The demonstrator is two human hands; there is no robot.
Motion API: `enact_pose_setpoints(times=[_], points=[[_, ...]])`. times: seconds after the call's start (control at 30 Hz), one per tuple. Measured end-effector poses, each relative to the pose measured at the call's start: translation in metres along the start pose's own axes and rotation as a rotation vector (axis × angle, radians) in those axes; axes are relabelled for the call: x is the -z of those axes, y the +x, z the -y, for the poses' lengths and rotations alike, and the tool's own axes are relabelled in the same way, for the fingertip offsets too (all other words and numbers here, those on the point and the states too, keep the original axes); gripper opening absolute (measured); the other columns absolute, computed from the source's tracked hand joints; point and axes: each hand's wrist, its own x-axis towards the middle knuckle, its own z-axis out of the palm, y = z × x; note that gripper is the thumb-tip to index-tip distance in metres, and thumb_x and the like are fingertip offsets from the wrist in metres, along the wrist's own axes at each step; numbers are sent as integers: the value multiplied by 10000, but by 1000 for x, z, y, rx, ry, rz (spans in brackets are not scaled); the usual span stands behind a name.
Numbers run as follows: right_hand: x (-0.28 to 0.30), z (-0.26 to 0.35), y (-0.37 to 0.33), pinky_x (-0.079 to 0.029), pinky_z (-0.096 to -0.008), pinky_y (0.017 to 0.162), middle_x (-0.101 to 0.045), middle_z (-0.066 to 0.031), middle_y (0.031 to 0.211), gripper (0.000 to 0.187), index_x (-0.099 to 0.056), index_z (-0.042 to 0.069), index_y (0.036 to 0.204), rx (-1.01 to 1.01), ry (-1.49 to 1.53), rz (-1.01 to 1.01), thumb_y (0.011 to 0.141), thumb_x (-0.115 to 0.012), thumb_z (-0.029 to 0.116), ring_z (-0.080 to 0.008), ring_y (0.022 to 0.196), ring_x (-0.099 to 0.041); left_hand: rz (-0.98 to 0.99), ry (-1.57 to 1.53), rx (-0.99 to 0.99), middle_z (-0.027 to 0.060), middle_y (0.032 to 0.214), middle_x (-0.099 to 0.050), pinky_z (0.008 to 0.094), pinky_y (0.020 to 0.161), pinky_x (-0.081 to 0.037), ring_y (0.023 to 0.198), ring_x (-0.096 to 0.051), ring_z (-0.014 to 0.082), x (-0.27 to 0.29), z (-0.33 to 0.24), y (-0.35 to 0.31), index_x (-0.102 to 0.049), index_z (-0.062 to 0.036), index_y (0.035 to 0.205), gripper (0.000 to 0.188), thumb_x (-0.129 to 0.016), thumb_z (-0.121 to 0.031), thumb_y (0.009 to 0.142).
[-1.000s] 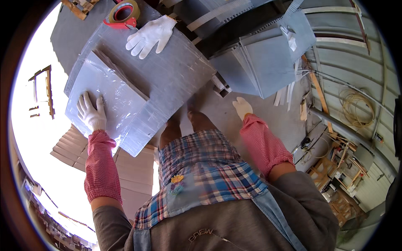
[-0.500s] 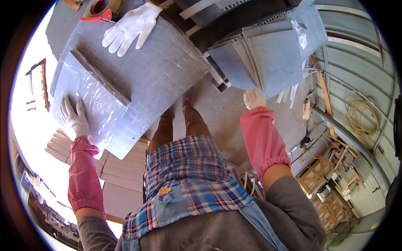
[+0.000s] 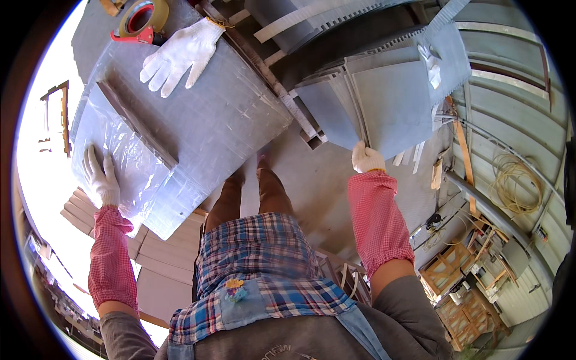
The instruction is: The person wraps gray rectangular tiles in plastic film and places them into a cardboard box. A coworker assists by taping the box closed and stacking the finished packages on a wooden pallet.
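My left hand (image 3: 102,179), in a white knit glove, lies flat with fingers stretched out on clear plastic film (image 3: 135,157). The film covers flat sheets at the left end of a grey work surface (image 3: 222,102). Off to the right, my right hand (image 3: 367,159), gloved too, is closed on the near edge of a grey sheet (image 3: 393,99). That sheet belongs to a slightly fanned stack; the fingertips are partly hidden, so how many sheets they pinch does not show. A long narrow grey strip (image 3: 135,123) rests across the film beside my left hand.
A loose white glove (image 3: 183,57) and a tape dispenser (image 3: 143,21) with a red frame lie on the far part of the surface. Brown cartons (image 3: 171,240) stand below left. A metal beam (image 3: 312,135) juts out between surface and stack. Coiled hose (image 3: 516,183) hangs far right.
The whole view has shifted a little, so most things sit lower in it. My right hand is now closed more clearly on the sheet's near edge. My left hand stays flat on the film.
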Motion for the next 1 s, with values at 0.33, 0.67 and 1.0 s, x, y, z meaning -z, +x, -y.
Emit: enact_pose_setpoints(times=[0.33,0.67,1.0], points=[[-8,-12,5,-538,-450,832,-698,-271,885,569,-748,14,910,-201,329,-3,982,-509,525,-459,946,-690,-27,-9,-42,170,1593,-394,471,1227,-296,1474,-371,371,-5,4,2,-382,-116,1569,642,-458,-455,1029],[14,14,2,-538,-437,842,-708,-272,942,506,-734,-11,944,-222,121,88,1015,-474,418,-406,987,-697,6,153,-23,152,1609,-386,461,1248,-230,1495,-327,358,10,-8,1,-388,-108,1570,612,-463,-413,1045],[-8,45,2,-582,-342,753,-662,-94,1063,217,-589,12,1171,-697,1325,248,1007,-556,150,-217,930,-659,59,187,52,139,1627,-369,489,1258,-220,1505,-323,362,27,-18,-2,-383,-146,1576,640,-477,-453,1022]])
